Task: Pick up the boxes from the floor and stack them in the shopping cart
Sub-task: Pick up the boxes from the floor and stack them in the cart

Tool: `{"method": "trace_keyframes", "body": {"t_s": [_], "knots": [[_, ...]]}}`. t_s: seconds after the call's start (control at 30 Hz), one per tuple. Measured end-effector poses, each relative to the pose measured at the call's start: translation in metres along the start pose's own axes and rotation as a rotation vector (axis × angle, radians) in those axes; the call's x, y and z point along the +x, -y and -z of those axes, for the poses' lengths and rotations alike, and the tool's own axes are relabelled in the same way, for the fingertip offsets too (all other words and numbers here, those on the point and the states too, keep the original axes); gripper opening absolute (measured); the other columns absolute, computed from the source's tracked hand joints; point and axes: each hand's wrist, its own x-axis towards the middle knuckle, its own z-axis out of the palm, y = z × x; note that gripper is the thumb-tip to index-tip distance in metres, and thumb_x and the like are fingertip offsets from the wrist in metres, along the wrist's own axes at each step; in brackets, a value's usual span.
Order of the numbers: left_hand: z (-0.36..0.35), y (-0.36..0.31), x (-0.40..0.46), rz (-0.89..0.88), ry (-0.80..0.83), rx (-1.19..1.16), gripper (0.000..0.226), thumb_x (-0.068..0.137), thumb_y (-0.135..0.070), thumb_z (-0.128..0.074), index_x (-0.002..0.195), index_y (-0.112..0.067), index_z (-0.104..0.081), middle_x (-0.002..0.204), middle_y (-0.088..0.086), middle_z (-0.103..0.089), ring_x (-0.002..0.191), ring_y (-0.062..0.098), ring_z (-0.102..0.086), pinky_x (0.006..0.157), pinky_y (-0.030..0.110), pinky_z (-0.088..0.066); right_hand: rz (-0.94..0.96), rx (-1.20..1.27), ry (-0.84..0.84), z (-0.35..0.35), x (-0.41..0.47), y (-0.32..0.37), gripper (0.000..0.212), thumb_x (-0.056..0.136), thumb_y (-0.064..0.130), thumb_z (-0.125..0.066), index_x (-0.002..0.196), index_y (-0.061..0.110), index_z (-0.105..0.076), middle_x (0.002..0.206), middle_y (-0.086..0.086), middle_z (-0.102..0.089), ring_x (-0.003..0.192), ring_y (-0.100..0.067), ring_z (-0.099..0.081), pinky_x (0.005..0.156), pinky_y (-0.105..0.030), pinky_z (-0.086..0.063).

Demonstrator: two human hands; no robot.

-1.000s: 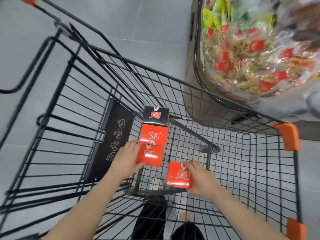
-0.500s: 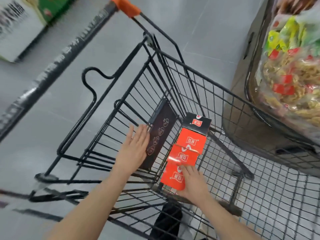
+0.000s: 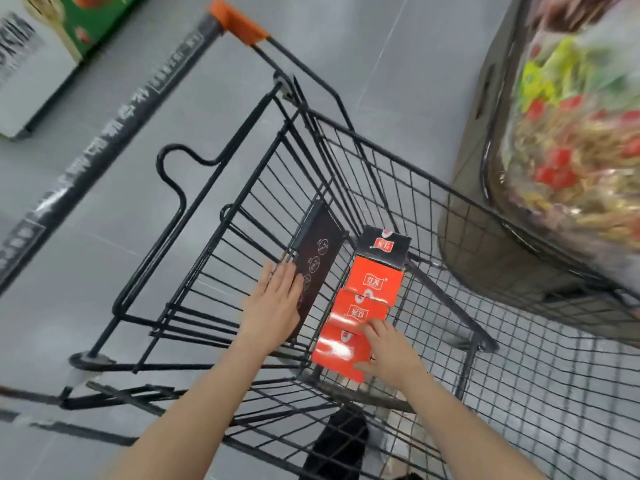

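Row of four boxes lies on shopping cart (image 3: 450, 188) floor. Right hand (image 3: 391, 351) grasps nearest red box (image 3: 337, 351), fingers over its edges. Left hand (image 3: 275, 306) flat, released, beside row. Judged: light stiff glossy cardboard; grip opposite edges.

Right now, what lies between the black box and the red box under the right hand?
In the head view, two more red boxes lie between the black box and the nearest red box, which the right hand holds.

Bright, even light; motion blur smears the edges, with wide-angle bending there.
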Motion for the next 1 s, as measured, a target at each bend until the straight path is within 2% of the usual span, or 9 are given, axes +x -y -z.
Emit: {"method": "trace_keyframes", "body": {"t_s": [0.07, 0.13, 0.27, 0.43, 0.53, 0.6, 0.7, 0.83, 1.0], "knots": [[0.002, -0.012, 0.003, -0.072, -0.019, -0.064, 0.062, 0.073, -0.032, -0.068, 0.128, -0.007, -0.056, 0.133, 0.015, -0.054, 0.128, 0.031, -0.046, 0.116, 0.049, -0.011, -0.054, 0.034, -0.060, 0.018, -0.014, -0.014, 0.066, 0.088, 0.053, -0.053, 0.142, 0.021, -0.033, 0.140, 0.002, -0.037, 0.127, -0.017, -0.037, 0.104, -0.033, -0.037], [0.007, -0.025, 0.011, -0.135, -0.075, -0.144, 0.062, 0.065, -0.034, -0.076, 0.119, -0.007, -0.062, 0.121, 0.013, -0.061, 0.114, 0.030, -0.055, 0.107, 0.053, -0.032, -0.131, 0.049, -0.102, 0.036, -0.033, -0.027, 0.060, 0.092, 0.047, -0.051, 0.142, 0.021, -0.033, 0.139, 0.002, -0.038, 0.127, -0.018, -0.037, 0.103, -0.034, -0.037], [0.047, -0.071, 0.043, -0.305, -0.174, -0.216, 0.061, 0.063, -0.042, -0.077, 0.113, -0.010, -0.062, 0.111, 0.009, -0.063, 0.102, 0.027, -0.056, 0.092, 0.049, -0.047, -0.321, 0.056, -0.202, 0.061, -0.091, -0.065, 0.053, 0.094, 0.039, -0.049, 0.141, 0.020, -0.035, 0.141, 0.000, -0.037, 0.129, -0.021, -0.036, 0.102, -0.034, -0.039], [0.117, -0.153, 0.066, -0.571, -0.287, -0.252, 0.060, 0.058, -0.036, -0.076, 0.111, -0.010, -0.063, 0.107, 0.008, -0.064, 0.094, 0.027, -0.061, 0.086, 0.044, -0.052, -0.602, 0.144, -0.327, 0.073, -0.190, -0.100, 0.054, 0.095, 0.036, -0.050, 0.143, 0.019, -0.033, 0.142, -0.001, -0.037, 0.129, -0.022, -0.038, 0.104, -0.035, -0.038], [0.153, -0.205, 0.060, -0.733, -0.321, -0.228, 0.063, 0.057, -0.044, -0.076, 0.110, -0.013, -0.062, 0.105, 0.005, -0.063, 0.088, 0.025, -0.062, 0.077, 0.040, -0.052, -0.741, 0.203, -0.423, 0.067, -0.257, -0.112, 0.053, 0.095, 0.034, -0.050, 0.144, 0.019, -0.033, 0.145, -0.003, -0.035, 0.133, -0.022, -0.036, 0.105, -0.033, -0.034], [0.173, -0.240, 0.050, -0.831, -0.347, -0.212, 0.065, 0.060, -0.051, -0.075, 0.112, -0.014, -0.062, 0.108, 0.004, -0.063, 0.089, 0.025, -0.062, 0.076, 0.039, -0.053, -0.838, 0.244, -0.492, 0.057, -0.303, -0.116, 0.054, 0.095, 0.035, -0.050, 0.144, 0.020, -0.033, 0.147, -0.002, -0.035, 0.133, -0.021, -0.038, 0.103, -0.031, -0.035], [0.200, -0.293, 0.029, -0.966, -0.415, -0.224, 0.060, 0.069, -0.053, -0.068, 0.114, -0.014, -0.061, 0.110, 0.003, -0.062, 0.092, 0.024, -0.062, 0.078, 0.039, -0.052, -0.959, 0.299, -0.608, 0.036, -0.370, -0.118, 0.054, 0.092, 0.038, -0.052, 0.142, 0.022, -0.038, 0.144, -0.001, -0.040, 0.131, -0.022, -0.041, 0.104, -0.035, -0.038], [0.230, -0.372, -0.011, -1.103, -0.469, -0.232, 0.057, 0.072, -0.054, -0.059, 0.112, -0.014, -0.060, 0.106, 0.002, -0.061, 0.091, 0.024, -0.061, 0.075, 0.038, -0.052, -1.115, 0.347, -0.726, -0.001, -0.458, -0.118, 0.055, 0.093, 0.038, -0.052, 0.143, 0.023, -0.037, 0.145, 0.001, -0.039, 0.133, -0.020, -0.038, 0.106, -0.032, -0.034], [0.246, -0.481, -0.088, -1.222, -0.452, -0.276, 0.057, 0.070, -0.055, -0.043, 0.108, -0.016, -0.060, 0.101, 0.001, -0.062, 0.089, 0.023, -0.062, 0.072, 0.037, -0.052, -1.242, 0.417, -0.810, -0.070, -0.570, -0.120, 0.055, 0.091, 0.034, -0.056, 0.141, 0.018, -0.040, 0.143, -0.002, -0.041, 0.132, -0.020, -0.039, 0.106, -0.031, -0.033]]}}
